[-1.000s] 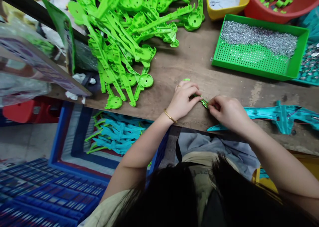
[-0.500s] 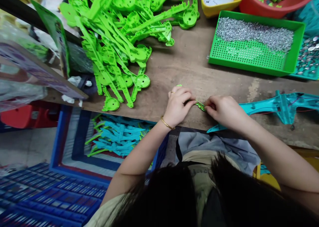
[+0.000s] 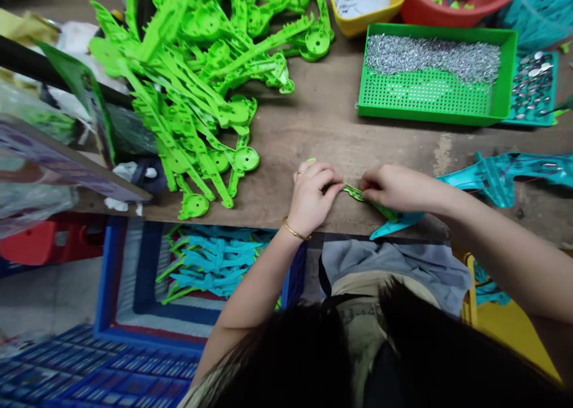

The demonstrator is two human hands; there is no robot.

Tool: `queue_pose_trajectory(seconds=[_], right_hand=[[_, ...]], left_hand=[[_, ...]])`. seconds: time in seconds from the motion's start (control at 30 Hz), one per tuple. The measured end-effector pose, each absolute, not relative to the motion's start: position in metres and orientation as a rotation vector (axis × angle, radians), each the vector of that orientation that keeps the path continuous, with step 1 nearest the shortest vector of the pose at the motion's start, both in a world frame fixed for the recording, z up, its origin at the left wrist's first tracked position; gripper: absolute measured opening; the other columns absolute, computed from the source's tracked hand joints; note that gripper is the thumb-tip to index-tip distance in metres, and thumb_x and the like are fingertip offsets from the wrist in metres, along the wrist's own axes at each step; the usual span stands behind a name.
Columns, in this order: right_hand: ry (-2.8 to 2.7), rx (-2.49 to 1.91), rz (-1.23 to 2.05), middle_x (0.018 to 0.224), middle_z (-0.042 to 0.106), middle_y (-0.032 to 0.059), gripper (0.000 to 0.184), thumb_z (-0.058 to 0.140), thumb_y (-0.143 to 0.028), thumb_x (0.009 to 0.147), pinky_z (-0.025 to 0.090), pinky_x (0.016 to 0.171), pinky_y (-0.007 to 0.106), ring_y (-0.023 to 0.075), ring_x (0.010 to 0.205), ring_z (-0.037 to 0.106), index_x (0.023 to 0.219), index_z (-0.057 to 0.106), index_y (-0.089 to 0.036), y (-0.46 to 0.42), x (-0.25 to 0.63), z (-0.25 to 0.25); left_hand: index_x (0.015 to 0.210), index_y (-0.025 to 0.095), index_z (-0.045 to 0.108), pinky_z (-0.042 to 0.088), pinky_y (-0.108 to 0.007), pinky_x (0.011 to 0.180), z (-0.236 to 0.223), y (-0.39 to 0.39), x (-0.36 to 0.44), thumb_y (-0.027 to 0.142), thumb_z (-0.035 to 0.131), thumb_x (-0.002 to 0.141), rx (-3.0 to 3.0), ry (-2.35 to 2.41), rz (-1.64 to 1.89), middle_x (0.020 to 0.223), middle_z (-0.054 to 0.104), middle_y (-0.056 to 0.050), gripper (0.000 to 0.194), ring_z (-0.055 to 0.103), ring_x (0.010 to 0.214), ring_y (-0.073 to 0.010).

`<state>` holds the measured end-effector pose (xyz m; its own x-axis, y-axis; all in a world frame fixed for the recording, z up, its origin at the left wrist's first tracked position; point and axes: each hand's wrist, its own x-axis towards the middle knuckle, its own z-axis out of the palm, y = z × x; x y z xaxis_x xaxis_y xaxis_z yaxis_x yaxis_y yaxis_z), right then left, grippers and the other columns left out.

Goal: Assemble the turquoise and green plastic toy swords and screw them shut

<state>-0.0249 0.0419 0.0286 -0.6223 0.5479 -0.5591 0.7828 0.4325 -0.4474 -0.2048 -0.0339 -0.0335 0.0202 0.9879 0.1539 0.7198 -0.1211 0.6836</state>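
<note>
Near the table's front edge my left hand (image 3: 314,192) is closed, thumb and fingers pinching one end of a slim green plastic part (image 3: 355,193). Much of that part is hidden beneath both hands. On its other side my right hand (image 3: 389,187) has its fingers curled against the same part; what lies inside its fingertips cannot be made out. Under and behind the right wrist runs a blue plastic bow-shaped piece (image 3: 496,178), its pointed end showing close to the table edge. A thin dark red string lies along it.
A heap of green plastic parts (image 3: 215,79) covers the table at left. A green tray (image 3: 436,118) of small metal pins, a yellow tub (image 3: 358,25) and a red basin (image 3: 465,17) stand at the back right. Below the table, a blue crate (image 3: 105,282) contains blue and green pieces.
The whole view has shifted, so the trays appear further left. My right hand has turned slightly flatter, and more of the green part shows below it. Both hands stay at the part.
</note>
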Motion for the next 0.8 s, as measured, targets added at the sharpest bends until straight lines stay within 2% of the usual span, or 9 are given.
queue_pose_trajectory(seconds=[0.13,0.27,0.37,0.57,0.7,0.8], right_hand=[[2.361,1.141,-0.937,0.077,0.071,0.0056,0.015,0.060,-0.031,0.084,0.032,0.058,0.028,0.0181,0.066,0.060,0.089,0.070,-0.020,0.041,-0.026,0.028],[2.395,1.159,-0.739,0.086,0.073,0.0147,0.021,0.052,-0.026,0.086,0.030,0.059,0.032,0.0259,0.076,0.066,0.089,0.070,-0.015,0.033,-0.036,0.025],[2.404,1.157,-0.743,0.088,0.074,0.0179,0.022,0.051,-0.022,0.085,0.031,0.060,0.033,0.0281,0.078,0.068,0.088,0.070,-0.013,0.030,-0.038,0.025],[2.500,1.302,-0.793,0.094,0.074,0.0097,0.026,0.049,-0.030,0.093,0.032,0.059,0.030,0.0232,0.079,0.067,0.110,0.063,-0.017,0.012,-0.017,0.036],[2.667,1.280,-0.479,0.090,0.071,0.0067,0.028,0.041,-0.029,0.098,0.022,0.052,0.030,0.0179,0.069,0.062,0.096,0.068,-0.020,-0.015,0.005,0.034],[2.827,1.155,-0.282,0.080,0.066,0.0047,0.025,0.045,-0.023,0.096,0.018,0.050,0.029,0.0150,0.062,0.058,0.097,0.070,-0.021,-0.029,0.015,0.022]], left_hand=[[0.079,0.023,0.070,0.042,-0.043,0.098,-0.034,-0.035,-0.206,0.025,0.066,0.087,1.894,1.713,0.897,0.092,0.070,-0.001,0.008,0.059,0.100,-0.0215],[0.078,0.023,0.070,0.042,-0.043,0.097,-0.033,-0.034,-0.207,0.025,0.068,0.086,1.904,1.711,0.894,0.091,0.070,-0.001,0.008,0.059,0.100,-0.0219],[0.078,0.023,0.070,0.042,-0.044,0.096,-0.032,-0.035,-0.207,0.025,0.067,0.086,1.902,1.732,0.857,0.090,0.070,-0.001,0.008,0.059,0.099,-0.0221],[0.079,0.021,0.070,0.044,-0.042,0.097,-0.029,-0.033,-0.209,0.023,0.069,0.085,1.961,1.690,0.896,0.090,0.070,-0.001,0.007,0.060,0.094,-0.0193],[0.080,0.022,0.071,0.044,-0.043,0.099,-0.029,-0.032,-0.211,0.025,0.070,0.085,1.983,1.717,0.871,0.091,0.071,-0.001,0.006,0.061,0.096,-0.0198],[0.089,0.021,0.072,0.045,-0.045,0.099,-0.030,-0.042,-0.203,0.023,0.065,0.088,2.123,1.767,0.883,0.099,0.073,-0.004,0.007,0.061,0.102,-0.0223]])
